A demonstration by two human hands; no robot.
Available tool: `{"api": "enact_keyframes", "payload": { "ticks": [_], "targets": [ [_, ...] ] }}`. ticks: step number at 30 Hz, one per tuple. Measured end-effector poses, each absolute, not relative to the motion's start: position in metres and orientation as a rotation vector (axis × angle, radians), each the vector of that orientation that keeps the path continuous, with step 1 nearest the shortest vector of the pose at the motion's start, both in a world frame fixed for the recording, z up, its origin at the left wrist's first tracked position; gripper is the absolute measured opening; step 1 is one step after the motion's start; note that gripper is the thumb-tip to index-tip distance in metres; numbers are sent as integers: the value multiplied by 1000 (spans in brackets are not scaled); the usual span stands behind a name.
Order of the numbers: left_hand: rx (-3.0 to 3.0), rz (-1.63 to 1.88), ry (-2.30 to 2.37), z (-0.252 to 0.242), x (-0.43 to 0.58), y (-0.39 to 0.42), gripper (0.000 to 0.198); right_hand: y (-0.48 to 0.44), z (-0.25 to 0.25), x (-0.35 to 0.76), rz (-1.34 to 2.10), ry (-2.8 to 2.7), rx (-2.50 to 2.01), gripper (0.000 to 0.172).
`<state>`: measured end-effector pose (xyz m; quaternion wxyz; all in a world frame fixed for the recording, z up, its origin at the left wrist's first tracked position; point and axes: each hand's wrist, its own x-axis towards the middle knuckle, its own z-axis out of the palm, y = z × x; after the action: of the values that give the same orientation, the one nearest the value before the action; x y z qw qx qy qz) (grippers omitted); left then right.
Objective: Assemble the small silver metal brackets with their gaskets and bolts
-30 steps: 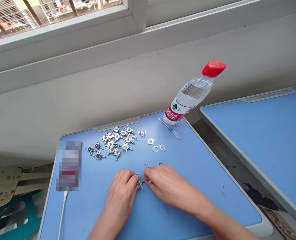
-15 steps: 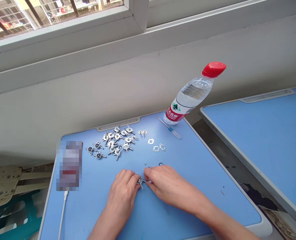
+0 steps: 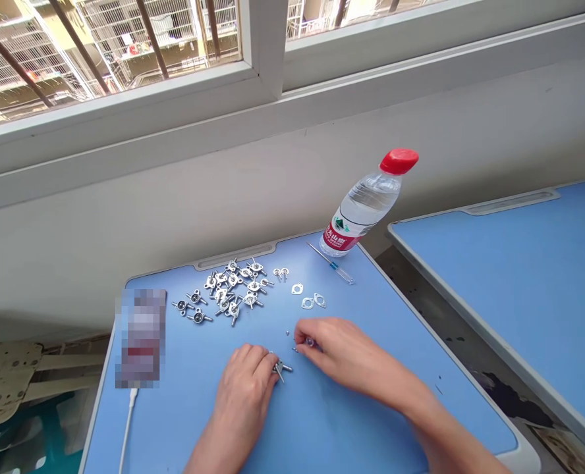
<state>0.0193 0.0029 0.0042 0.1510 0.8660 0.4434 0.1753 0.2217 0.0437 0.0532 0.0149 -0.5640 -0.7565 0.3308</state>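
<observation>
My left hand (image 3: 247,388) is closed on a small silver metal fitting (image 3: 278,367) with thin stems, held low over the blue table. Part of the fitting is hidden behind my fingers. To the right, my right hand (image 3: 329,345) pinches what looks like a small screwdriver (image 3: 309,342) with a clear handle, mostly covered by the fingers. A tiny screw (image 3: 295,349) lies by the fingertips; whether they touch it I cannot tell. Another tiny metal piece (image 3: 287,333) is just left of the right hand.
Several similar metal fittings (image 3: 233,281) lie in a pile beyond my hands, with flat oval plates (image 3: 307,303) to its right. A clear-handled screwdriver (image 3: 333,265) rests before a red-capped water bottle (image 3: 364,210). A phone-like object (image 3: 141,339) with a white cable (image 3: 130,415) lies left.
My right hand has moved away from the fitting, up and to the right, toward the tiny metal pieces. The left hand still holds the fitting. The camera view has tilted upward slightly.
</observation>
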Motion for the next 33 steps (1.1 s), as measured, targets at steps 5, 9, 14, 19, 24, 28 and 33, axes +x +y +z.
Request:
{"api": "enact_keyframes", "payload": {
  "ticks": [5,9,14,19,24,28,33],
  "targets": [
    [2479,499,1288,4,19,3,18,53,60,235,925,-2242,-1905,19],
    [2479,469,1309,4,19,2,19,55,58,235,880,-2226,-1943,21],
    [2498,472,1312,3,18,3,19,58,56,232,883,-2232,-1959,21],
    [2517,454,1312,3,17,4,17,61,57,234,888,-2180,-1960,19],
    [2526,454,1308,4,17,5,16,62,53,239,858,-2173,-1947,20],
    [2534,453,1307,4,16,5,17,61,48,241,851,-2280,-1874,20],
    [2529,445,1310,3,16,5,15,58,45,237,884,-2403,-1758,20]
  ]
}}
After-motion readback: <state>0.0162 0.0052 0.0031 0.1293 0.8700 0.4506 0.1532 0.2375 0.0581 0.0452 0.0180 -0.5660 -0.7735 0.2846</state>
